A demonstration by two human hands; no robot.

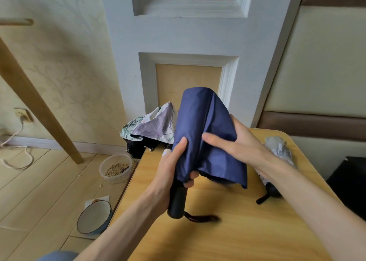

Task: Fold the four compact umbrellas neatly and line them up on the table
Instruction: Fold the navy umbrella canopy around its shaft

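Note:
I hold a navy blue compact umbrella (206, 134) upright above the wooden table (227, 231). My left hand (170, 169) grips its lower canopy just above the black handle, whose wrist strap trails on the table. My right hand (237, 142) wraps round the loose blue fabric from the right, thumb across the front. A grey umbrella (280, 150) with a black handle lies on the table behind my right forearm, partly hidden. A floral white and purple umbrella (152, 126) lies loosely bunched at the table's far left corner.
On the floor to the left stand a clear plastic container of grain (115, 168) and a grey bowl (94, 217). A slanted wooden leg (39, 106) crosses the left. A white panelled door stands behind the table, and a black object (350, 183) sits at the right.

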